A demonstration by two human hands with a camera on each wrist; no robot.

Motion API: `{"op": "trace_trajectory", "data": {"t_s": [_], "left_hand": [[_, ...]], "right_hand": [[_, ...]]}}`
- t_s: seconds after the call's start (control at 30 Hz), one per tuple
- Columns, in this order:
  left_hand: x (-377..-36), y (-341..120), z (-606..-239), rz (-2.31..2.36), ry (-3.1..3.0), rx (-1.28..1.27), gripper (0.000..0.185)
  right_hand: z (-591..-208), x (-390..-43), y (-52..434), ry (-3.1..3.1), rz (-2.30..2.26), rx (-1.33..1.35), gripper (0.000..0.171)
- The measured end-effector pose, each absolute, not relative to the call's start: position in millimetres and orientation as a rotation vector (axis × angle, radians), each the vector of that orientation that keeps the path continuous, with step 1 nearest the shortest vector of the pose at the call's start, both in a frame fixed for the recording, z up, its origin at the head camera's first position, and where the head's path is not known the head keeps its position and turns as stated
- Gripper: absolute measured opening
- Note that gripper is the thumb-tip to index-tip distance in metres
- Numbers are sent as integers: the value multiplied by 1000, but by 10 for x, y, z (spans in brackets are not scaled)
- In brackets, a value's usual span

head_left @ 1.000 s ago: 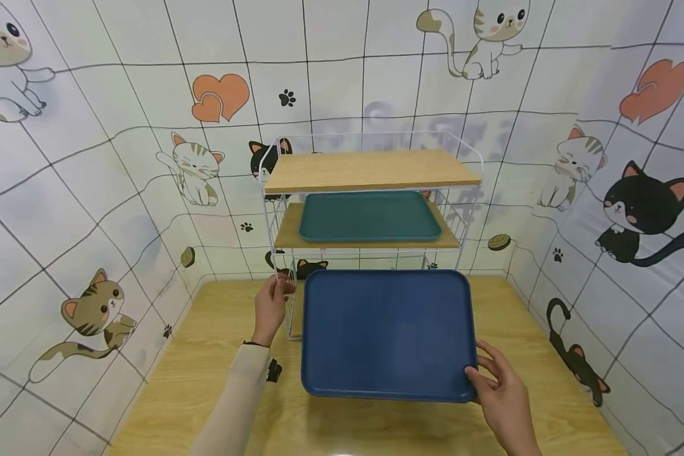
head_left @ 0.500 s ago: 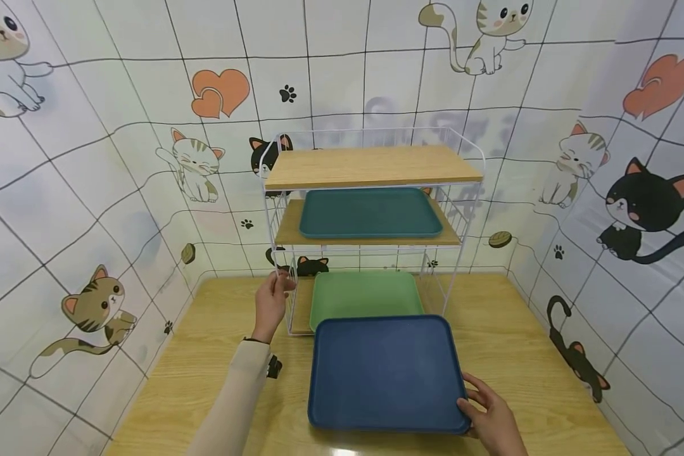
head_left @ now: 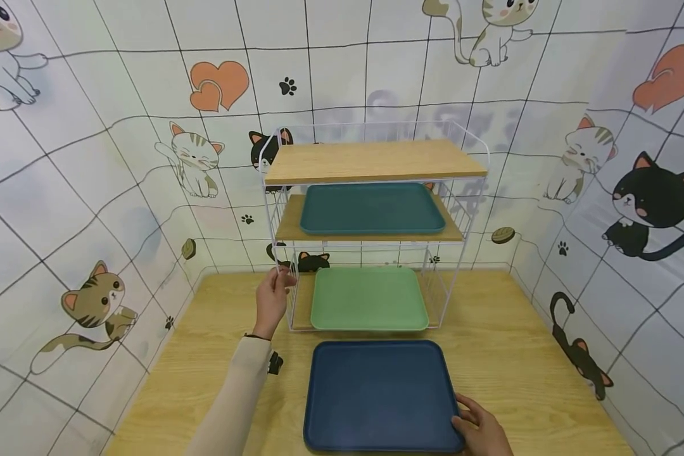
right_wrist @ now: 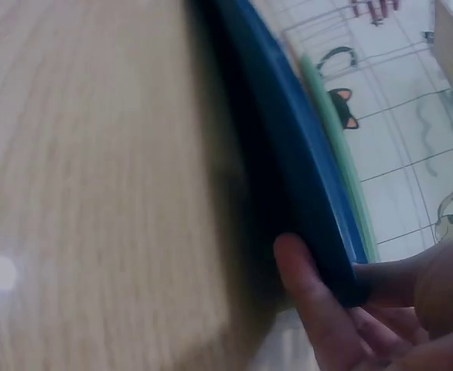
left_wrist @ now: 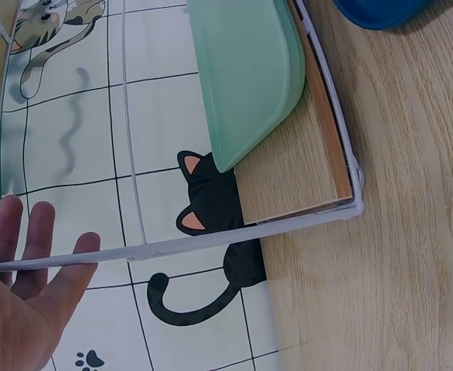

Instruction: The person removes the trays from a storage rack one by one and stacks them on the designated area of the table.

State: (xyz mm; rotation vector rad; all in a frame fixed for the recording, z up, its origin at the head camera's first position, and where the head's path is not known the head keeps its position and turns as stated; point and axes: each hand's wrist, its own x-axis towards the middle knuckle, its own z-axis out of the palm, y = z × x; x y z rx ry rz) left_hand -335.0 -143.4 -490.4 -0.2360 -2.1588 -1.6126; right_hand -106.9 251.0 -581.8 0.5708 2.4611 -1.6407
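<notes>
No legible text, label, brand or number in any view. The wall covering (head_left: pixel 91 158) carries only printed pictures: cartoon cats, orange hearts, paw prints (no lettering among them). A faint grey smear on the wall behind the wire rack (head_left: pixel 376 107) could be a reflection or a ghosted print; no characters can be made out in it. The blue tray (head_left: pixel 379 396), the green tray (head_left: pixel 367 297) and the teal tray (head_left: pixel 372 208) show plain surfaces with no marking. The wooden shelf boards and the table (head_left: pixel 519 354) show only grain. Both wrist views likewise show nothing written; the right one is blurred.
</notes>
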Motion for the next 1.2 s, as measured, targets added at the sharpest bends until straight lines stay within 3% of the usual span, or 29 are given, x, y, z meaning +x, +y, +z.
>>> {"op": "trace_trajectory", "data": {"t_s": [0.83, 1.2], "left_hand": [[-3363, -1426, -4882, -1662, -2136, -231, 29], [-3369, -1432, -4899, -1625, -2158, -223, 32]], "right_hand": [[-5718, -1223, 2384, 3024, -808, 212, 34], [-5790, -1210, 2324, 3067, -653, 117, 37]]}}
